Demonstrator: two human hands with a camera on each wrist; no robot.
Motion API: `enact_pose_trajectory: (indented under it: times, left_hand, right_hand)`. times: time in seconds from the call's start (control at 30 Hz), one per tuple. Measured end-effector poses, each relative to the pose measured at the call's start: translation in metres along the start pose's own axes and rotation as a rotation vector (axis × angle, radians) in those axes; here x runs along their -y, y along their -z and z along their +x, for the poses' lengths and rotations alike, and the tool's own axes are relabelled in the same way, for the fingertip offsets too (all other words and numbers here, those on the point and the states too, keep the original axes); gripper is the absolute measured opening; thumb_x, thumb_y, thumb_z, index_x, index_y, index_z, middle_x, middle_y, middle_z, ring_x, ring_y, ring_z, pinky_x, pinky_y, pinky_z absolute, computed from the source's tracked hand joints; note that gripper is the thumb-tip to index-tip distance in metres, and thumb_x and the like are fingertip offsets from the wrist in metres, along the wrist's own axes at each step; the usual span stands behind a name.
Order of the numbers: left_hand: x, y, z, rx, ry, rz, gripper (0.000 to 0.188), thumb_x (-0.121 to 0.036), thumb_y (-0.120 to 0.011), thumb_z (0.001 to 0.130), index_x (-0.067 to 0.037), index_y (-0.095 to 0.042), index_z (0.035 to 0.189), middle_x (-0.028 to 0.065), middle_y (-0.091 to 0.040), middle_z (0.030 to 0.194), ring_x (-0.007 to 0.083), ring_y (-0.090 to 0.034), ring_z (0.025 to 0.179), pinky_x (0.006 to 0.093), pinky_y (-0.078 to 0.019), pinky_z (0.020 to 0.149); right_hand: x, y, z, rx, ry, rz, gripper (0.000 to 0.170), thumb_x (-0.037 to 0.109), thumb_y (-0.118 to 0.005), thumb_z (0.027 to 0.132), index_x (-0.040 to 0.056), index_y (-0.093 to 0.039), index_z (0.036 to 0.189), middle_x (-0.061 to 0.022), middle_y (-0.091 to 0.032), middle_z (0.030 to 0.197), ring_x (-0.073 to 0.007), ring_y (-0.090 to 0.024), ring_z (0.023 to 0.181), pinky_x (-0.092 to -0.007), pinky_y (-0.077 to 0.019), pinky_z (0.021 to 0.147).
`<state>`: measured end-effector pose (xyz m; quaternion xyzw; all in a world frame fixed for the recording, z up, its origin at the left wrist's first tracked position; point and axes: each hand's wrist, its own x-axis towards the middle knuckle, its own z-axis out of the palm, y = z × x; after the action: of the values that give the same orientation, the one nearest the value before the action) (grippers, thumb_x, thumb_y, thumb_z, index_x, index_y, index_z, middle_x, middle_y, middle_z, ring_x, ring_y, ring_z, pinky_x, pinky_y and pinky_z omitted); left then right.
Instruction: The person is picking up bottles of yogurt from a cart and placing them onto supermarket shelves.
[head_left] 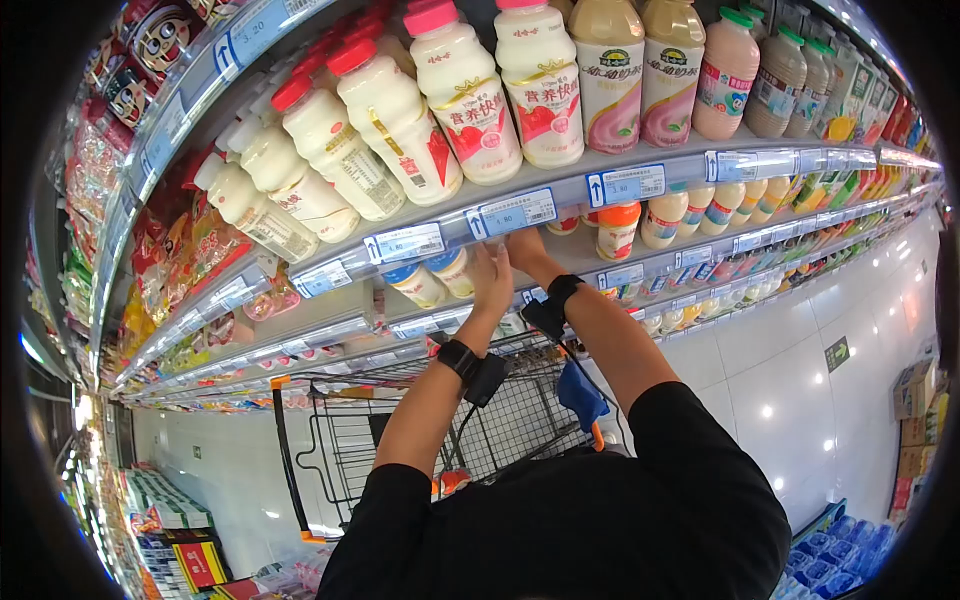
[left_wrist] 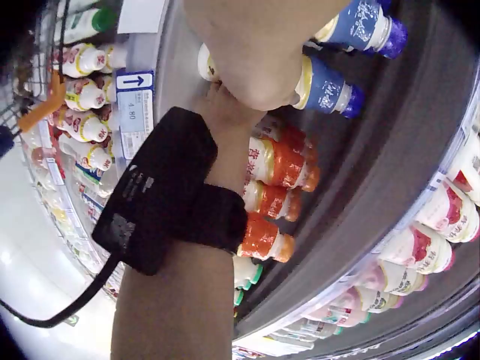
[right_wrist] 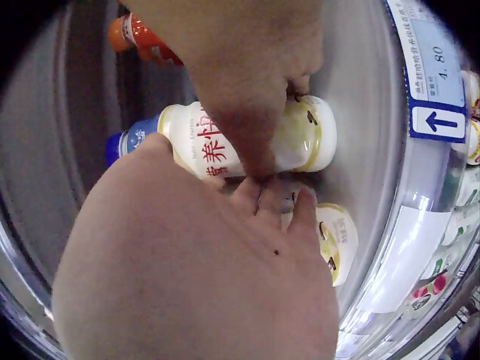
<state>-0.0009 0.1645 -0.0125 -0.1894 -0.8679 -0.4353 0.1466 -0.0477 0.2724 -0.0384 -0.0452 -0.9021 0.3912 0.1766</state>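
A blue-capped white and yellow bottle point(right_wrist: 300, 139) lies across the right wrist view, upright in the shelf. My right hand point(head_left: 527, 250) reaches under the upper shelf edge; in the right wrist view that hand point(right_wrist: 259, 75) lies over the bottle, its fingertips partly hidden. Beside it, my left hand point(head_left: 490, 285) has its fingers extended; in the right wrist view the left hand point(right_wrist: 202, 262) touches the bottle's side and neck. Another yellow-labelled bottle point(right_wrist: 341, 244) stands by its fingers. The left wrist view shows my left hand point(left_wrist: 262, 52) in front of the right hand.
Large white bottles point(head_left: 465, 100) line the shelf above. Orange-capped bottles point(left_wrist: 281, 161) stand right of my hands, and blue-capped ones point(head_left: 415, 283) to the left. Price labels run along the shelf edge point(head_left: 560, 200). A shopping cart point(head_left: 350, 430) stands below my arms.
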Motion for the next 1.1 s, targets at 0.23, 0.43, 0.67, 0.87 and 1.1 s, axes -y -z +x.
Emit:
enact_pose_trajectory:
  times: [0.23,0.43,0.67,0.87,1.1]
  left_hand:
    - [0.018,-0.004,-0.009,0.059,0.046,-0.066,0.067,-0.035,-0.042,0.090,0.009,-0.017,0.134,0.0316,-0.029,0.131,0.0430,-0.026,0.124,0.0459,-0.0154,0.105]
    - [0.035,-0.004,-0.006,0.143,0.011,-0.334,0.062,-0.021,-0.042,0.093,0.003,-0.008,0.139,0.0188,-0.022,0.141,0.0241,-0.027,0.129,0.0327,-0.0230,0.105]
    - [0.037,0.006,-0.024,0.180,0.029,-0.263,0.067,-0.030,-0.047,0.089,0.003,-0.016,0.137,0.0243,-0.021,0.141,0.0333,-0.018,0.132,0.0356,-0.0159,0.107]
    - [0.030,0.021,-0.039,0.180,-0.081,-0.326,0.065,-0.018,-0.052,0.087,-0.001,-0.015,0.139,0.0196,-0.024,0.141,0.0273,-0.023,0.132,0.0322,-0.0212,0.106]
    - [0.032,0.039,-0.060,0.176,0.069,-0.328,0.062,-0.021,-0.052,0.086,-0.001,-0.022,0.137,0.0199,-0.030,0.139,0.0304,-0.029,0.129,0.0329,-0.0262,0.104]
  right_hand:
    - [0.008,0.006,-0.004,-0.008,-0.019,0.038,0.042,0.032,-0.070,0.066,0.0020,-0.061,0.095,-0.0213,-0.062,0.095,-0.0365,-0.059,0.090,-0.0408,-0.0481,0.078]
    - [-0.001,0.000,0.000,0.118,-0.015,-0.104,0.051,0.034,-0.072,0.063,-0.0022,-0.058,0.096,-0.0234,-0.062,0.093,-0.0364,-0.059,0.090,-0.0413,-0.0476,0.080]
    - [0.030,0.029,-0.024,0.129,-0.202,0.137,0.078,0.036,-0.079,0.053,0.0046,-0.046,0.116,-0.0182,-0.060,0.105,-0.0342,-0.058,0.097,-0.0381,-0.0462,0.085]
    - [0.026,0.027,-0.032,0.113,-0.086,0.139,0.081,0.035,-0.079,0.051,0.0020,-0.045,0.116,-0.0170,-0.062,0.103,-0.0306,-0.059,0.097,-0.0354,-0.0469,0.084]
    - [0.030,0.032,-0.045,0.123,-0.107,0.130,0.080,0.034,-0.079,0.052,0.0018,-0.044,0.116,-0.0167,-0.060,0.107,-0.0287,-0.059,0.100,-0.0346,-0.0459,0.085]
